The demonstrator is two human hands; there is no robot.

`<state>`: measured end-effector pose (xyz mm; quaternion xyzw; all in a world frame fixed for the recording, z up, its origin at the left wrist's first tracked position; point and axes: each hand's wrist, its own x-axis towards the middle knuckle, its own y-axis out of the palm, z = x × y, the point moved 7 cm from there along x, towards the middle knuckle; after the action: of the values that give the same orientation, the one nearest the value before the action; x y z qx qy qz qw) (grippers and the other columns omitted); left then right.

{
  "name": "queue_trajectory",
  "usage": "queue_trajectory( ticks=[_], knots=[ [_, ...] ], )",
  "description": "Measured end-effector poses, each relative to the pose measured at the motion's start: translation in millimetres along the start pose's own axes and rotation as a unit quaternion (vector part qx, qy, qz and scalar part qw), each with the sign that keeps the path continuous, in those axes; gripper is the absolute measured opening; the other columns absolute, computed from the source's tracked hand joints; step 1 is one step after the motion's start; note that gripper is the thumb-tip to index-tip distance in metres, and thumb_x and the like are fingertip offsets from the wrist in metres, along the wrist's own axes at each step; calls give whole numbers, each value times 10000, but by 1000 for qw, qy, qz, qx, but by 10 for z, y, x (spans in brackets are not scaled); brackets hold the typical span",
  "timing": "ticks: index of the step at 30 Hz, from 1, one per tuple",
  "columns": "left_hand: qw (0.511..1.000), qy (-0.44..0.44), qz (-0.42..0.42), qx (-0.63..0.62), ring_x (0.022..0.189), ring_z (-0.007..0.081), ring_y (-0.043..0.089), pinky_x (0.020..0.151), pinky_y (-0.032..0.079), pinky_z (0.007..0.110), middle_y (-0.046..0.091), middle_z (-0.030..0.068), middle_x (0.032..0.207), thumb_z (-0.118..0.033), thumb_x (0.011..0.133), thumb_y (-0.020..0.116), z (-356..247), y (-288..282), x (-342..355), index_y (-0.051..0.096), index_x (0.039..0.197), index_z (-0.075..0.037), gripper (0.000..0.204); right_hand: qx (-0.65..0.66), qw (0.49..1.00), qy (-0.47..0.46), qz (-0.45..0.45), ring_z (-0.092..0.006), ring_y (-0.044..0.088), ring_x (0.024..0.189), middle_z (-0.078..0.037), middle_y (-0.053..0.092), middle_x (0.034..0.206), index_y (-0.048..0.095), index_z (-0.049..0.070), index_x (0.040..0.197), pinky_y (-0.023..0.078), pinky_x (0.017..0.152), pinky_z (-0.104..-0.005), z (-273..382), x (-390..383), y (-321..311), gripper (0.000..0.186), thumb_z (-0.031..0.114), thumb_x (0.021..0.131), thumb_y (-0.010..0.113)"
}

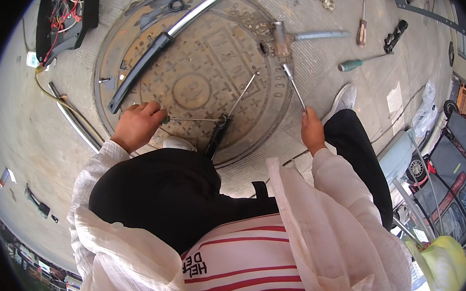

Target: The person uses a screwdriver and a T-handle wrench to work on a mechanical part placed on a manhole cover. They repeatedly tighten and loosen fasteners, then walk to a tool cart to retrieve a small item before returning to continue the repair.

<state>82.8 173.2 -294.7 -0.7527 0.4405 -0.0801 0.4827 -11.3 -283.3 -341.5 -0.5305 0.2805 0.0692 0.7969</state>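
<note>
My left hand is closed around the handle of a screwdriver. Its thin shaft points right, and the tip meets the upper end of a black tube with a slim metal rod sticking out of it. The tube leans between my feet, its lower end hidden by my leg. My right hand grips a metal bar with a thicker, socket-like end, pointing away from me. That end lies close to the head of a hammer on the ground. Whether the two touch, I cannot tell.
A round metal manhole cover bears a chrome-and-black fork tube. To the right lie a brown-handled screwdriver, a green-handled screwdriver and a black part. Another metal tube and a wired black housing are at left.
</note>
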Motion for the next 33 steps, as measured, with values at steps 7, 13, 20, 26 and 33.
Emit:
queue_trajectory(
  ticks=[7, 13, 20, 26, 33],
  knots=[
    [1000, -13, 20, 7, 875, 269, 621, 746, 511, 387, 560, 70, 932, -109, 748, 630, -138, 49, 12, 608, 978, -108, 231, 47, 996, -74, -23, -438, 598, 948, -240, 630, 1033, 582, 10, 1146, 483, 819, -451, 583, 111, -372, 228, 118, 953, 526],
    [999, -21, 39, 0, 863, 283, 626, 724, 522, 403, 555, 87, 916, -123, 754, 623, -203, 47, 162, 611, 913, -93, 162, 83, 988, -131, 17, -417, 609, 935, -238, 632, 1016, 588, -2, 1146, 489, 817, -409, 1033, 99, -629, 233, 96, 939, 545],
    [999, -6, 41, -5, 799, 298, 634, 665, 527, 427, 555, 97, 887, -215, 776, 685, -252, 135, 230, 634, 898, -83, 187, -5, 980, -183, 80, -411, 616, 930, -215, 645, 1034, 603, 7, 1124, 500, 807, -451, 1416, -2, -1000, 236, 92, 909, 555],
    [992, -52, 113, -25, 803, 327, 652, 695, 522, 434, 630, 118, 822, -419, 843, 662, -115, 199, 321, 647, 929, -83, 347, -153, 972, -149, 95, -381, 631, 867, -180, 650, 974, 619, 76, 1142, 508, 741, -453, 1434, -95, -1362, 263, 69, 900, 516],
    [983, -62, 170, -39, 745, 331, 667, 673, 509, 461, 658, 108, 741, -483, 835, 655, 55, 369, 343, 641, 931, -106, 389, -276, 936, -176, 129, -336, 636, 739, -139, 613, 865, 612, 136, 1222, 509, 638, -434, 1923, -202, -1778, 436, 12, 810, 541]
  ],
)
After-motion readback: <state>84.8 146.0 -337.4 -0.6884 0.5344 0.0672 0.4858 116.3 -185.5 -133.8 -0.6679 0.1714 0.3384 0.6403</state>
